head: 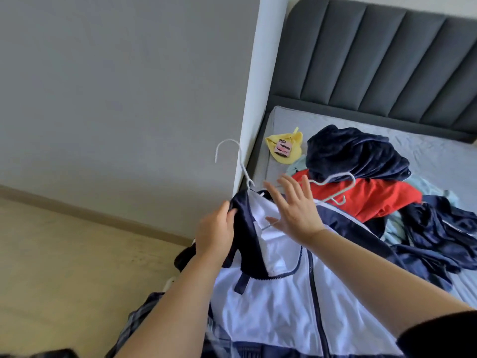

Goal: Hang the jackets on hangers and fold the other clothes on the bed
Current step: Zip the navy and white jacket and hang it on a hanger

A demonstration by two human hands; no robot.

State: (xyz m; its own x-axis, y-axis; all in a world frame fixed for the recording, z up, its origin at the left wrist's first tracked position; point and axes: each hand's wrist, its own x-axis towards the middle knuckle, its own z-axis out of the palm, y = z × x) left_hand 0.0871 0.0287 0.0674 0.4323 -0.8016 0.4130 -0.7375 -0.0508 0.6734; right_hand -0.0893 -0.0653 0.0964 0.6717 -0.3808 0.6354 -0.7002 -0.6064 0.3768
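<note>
Jacket (271,293), navy with white lining, nearest us, white hanger (243,164) in its neck. Our left hand (215,233) clamps fingers on jacket shoulder; our right hand (296,210) over lining, fingers spread. Beyond jacket: spare hanger (340,192) on red garment (374,200), navy garment (356,153), yellow cloth (284,148), bed (438,156).

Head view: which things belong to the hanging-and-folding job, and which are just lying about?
Job: navy-and-white jacket, gripped by the left hand, right hand open above it; white hanger in its neck; spare hanger on the red garment; dark blue garment; navy clothes.
Lying about: yellow tagged cloth, possibly clothing; grey headboard.
</note>
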